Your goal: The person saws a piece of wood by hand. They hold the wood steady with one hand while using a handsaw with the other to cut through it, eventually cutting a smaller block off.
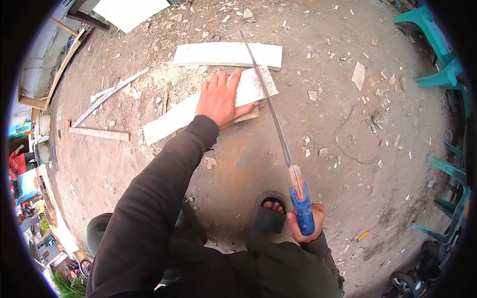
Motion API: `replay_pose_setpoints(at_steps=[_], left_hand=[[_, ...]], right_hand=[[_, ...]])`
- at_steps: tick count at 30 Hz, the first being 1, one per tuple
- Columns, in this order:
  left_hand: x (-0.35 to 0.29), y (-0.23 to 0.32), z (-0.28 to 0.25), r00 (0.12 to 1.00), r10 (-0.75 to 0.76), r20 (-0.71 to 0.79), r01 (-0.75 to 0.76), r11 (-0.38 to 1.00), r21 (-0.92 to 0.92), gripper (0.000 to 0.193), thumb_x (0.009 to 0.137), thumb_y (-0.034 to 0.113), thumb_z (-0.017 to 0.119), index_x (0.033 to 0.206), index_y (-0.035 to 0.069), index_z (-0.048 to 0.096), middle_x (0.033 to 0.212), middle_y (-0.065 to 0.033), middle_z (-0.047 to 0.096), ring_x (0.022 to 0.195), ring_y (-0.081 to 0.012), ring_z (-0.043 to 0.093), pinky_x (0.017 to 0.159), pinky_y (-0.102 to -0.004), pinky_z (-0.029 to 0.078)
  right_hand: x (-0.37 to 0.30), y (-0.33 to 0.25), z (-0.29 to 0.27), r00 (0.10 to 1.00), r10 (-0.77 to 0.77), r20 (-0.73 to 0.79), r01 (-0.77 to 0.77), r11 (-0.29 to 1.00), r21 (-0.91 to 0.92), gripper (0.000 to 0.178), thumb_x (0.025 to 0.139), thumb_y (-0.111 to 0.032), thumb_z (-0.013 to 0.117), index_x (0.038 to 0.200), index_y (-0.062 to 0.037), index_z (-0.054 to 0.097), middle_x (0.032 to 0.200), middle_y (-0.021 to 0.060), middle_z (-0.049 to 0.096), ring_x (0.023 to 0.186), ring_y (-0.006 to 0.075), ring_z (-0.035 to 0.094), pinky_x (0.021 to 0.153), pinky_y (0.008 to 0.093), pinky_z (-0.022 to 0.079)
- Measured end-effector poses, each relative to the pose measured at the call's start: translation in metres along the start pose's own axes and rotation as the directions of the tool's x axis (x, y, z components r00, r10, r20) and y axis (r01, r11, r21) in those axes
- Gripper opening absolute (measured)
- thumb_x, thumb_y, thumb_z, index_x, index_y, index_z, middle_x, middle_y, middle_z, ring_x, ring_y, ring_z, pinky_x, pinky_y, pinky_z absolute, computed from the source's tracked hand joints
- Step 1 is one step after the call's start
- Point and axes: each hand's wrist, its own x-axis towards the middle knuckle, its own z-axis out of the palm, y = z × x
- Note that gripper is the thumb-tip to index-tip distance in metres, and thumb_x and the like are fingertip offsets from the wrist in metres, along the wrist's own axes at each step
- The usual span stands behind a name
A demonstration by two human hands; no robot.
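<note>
A white-faced board [171, 119] lies slantwise on the ground, and my left hand [217, 102] presses flat on it with fingers spread and the thumb at its near edge. My right hand [318, 222] is wrapped round the blue handle of a handsaw [282, 134]. The long thin blade runs forward, crossing in view over the right end of the board, and its tip reaches the second white board [218, 53] just beyond. Whether the teeth touch the board I cannot tell. Under the near edge, below my thumb, a bare wooden piece [247, 116] shows.
Pale sawdust [171, 74] and wood chips litter the dirt. Thin wooden strips [99, 133] lie at the left, a wooden frame [64, 69] beyond them. A white panel [129, 12] is at the far left. Green plastic chairs [437, 74] stand along the right. My sandalled foot [272, 211] is near the saw handle.
</note>
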Motion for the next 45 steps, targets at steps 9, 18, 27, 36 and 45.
replay_pose_setpoints(at_steps=[9, 18, 27, 36, 45], left_hand=[[0.002, 0.006, -0.01, 0.993, -0.102, 0.051, 0.105, 0.993, -0.06, 0.088, 0.088, 0.061, 0.065, 0.15, 0.004, 0.038, 0.115, -0.0171, 0.051, 0.105, -0.0311, 0.051, 0.093, -0.0444, 0.04], [-0.003, 0.004, -0.007, 0.997, -0.033, 0.065, 0.034, 0.999, -0.01, 0.088, 0.088, 0.061, 0.065, 0.15, 0.004, 0.039, 0.117, -0.0169, 0.051, 0.107, -0.0301, 0.05, 0.093, -0.0437, 0.04], [-0.004, 0.004, -0.009, 0.999, -0.018, 0.047, 0.019, 1.0, -0.02, 0.088, 0.088, 0.061, 0.065, 0.15, 0.004, 0.039, 0.115, -0.0166, 0.051, 0.108, -0.0306, 0.051, 0.094, -0.045, 0.04], [-0.001, -0.004, -0.001, 1.0, 0.006, -0.008, -0.007, 1.0, -0.013, 0.089, 0.088, 0.065, 0.063, 0.149, 0.004, 0.041, 0.114, -0.0152, 0.053, 0.105, -0.0289, 0.05, 0.09, -0.0444, 0.039], [0.003, 0.005, -0.004, 0.995, -0.084, 0.046, 0.086, 0.996, -0.037, 0.085, 0.088, 0.061, 0.064, 0.147, 0.004, 0.04, 0.113, -0.0153, 0.05, 0.106, -0.0298, 0.05, 0.091, -0.0445, 0.04]], right_hand=[[0.024, -0.001, -0.006, 0.991, 0.032, 0.128, -0.03, 0.999, -0.013, 0.005, 0.08, -0.003, 0.071, 0.078, 0.0008, 0.069, 0.066, 0.0143, 0.069, 0.055, 0.0288, 0.069, 0.055, 0.0335, 0.053], [0.016, -0.008, -0.01, 0.997, 0.04, 0.072, -0.037, 0.999, -0.04, 0.023, 0.08, -0.009, 0.07, 0.064, -0.0068, 0.053, 0.052, 0.007, 0.048, 0.043, 0.0269, 0.05, 0.049, 0.0382, 0.039], [-0.011, -0.01, -0.019, 0.997, 0.058, 0.053, -0.058, 0.998, 0.002, 0.02, 0.077, -0.007, 0.07, 0.064, -0.0049, 0.055, 0.051, 0.0083, 0.051, 0.044, 0.0278, 0.054, 0.048, 0.0356, 0.042], [-0.013, -0.006, -0.015, 0.997, 0.075, 0.005, -0.075, 0.996, 0.041, 0.02, 0.077, -0.008, 0.071, 0.064, -0.0044, 0.057, 0.053, 0.0102, 0.053, 0.045, 0.0298, 0.056, 0.048, 0.0369, 0.043], [0.006, 0.001, -0.002, 0.998, 0.037, 0.059, -0.037, 0.999, 0.002, 0.007, 0.078, -0.001, 0.07, 0.073, 0.0003, 0.066, 0.063, 0.0148, 0.065, 0.054, 0.0297, 0.067, 0.053, 0.0339, 0.051]])
